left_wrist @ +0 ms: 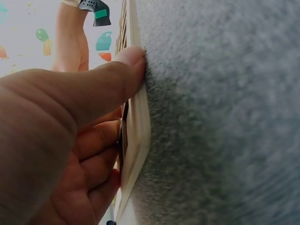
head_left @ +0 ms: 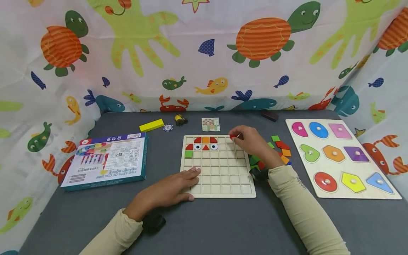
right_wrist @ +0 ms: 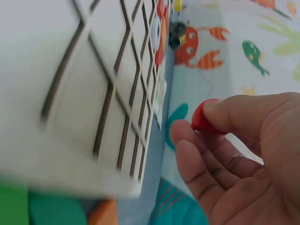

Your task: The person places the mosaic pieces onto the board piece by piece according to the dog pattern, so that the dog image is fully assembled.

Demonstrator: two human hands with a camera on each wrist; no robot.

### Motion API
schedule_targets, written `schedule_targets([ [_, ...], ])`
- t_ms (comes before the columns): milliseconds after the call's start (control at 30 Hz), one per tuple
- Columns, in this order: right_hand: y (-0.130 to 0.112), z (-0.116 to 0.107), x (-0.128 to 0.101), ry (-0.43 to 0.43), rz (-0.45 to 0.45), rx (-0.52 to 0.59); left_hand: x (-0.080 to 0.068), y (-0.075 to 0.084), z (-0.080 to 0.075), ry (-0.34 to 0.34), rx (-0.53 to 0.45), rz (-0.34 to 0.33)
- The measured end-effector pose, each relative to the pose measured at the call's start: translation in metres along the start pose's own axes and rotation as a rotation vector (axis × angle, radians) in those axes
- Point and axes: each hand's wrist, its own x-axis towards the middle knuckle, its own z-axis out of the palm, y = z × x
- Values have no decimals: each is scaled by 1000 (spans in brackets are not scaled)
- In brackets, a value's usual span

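Note:
A pale wooden grid board (head_left: 224, 162) lies on the grey table. Along its upper left cells sit red rounded pieces, an orange square (head_left: 205, 139), two eye tiles (head_left: 214, 146), a red triangle and a green square (head_left: 188, 153). My left hand (head_left: 170, 189) rests on the board's lower left part, fingers on top; in the left wrist view the thumb (left_wrist: 108, 86) touches its edge. Over the board's far right corner my right hand (head_left: 250, 140) pinches a small red rounded piece (right_wrist: 206, 117) between thumb and fingertips, raised off the grid in the right wrist view.
Loose coloured tiles (head_left: 278, 145) lie right of the board, partly under the right forearm. A shape puzzle board (head_left: 342, 163) is farther right, a box (head_left: 106, 161) at left. Behind are a picture card (head_left: 210, 124), yellow block (head_left: 151, 125), chip (head_left: 168, 127), toy and dark block (head_left: 269, 115).

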Motion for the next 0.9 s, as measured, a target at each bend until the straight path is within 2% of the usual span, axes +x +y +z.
schedule_targets([
  [200, -19, 14, 7, -53, -57, 6, 2, 0, -1, 1, 18, 1],
  [533, -39, 40, 18, -118, -202, 6, 3, 0, -1, -4, -21, 8],
  [700, -52, 56, 24, -175, -211, 63, 3, -2, -1, -1, -34, 30],
  [900, -65, 67, 30, -238, -204, 75, 3, -6, -3, 5, -41, 56],
])
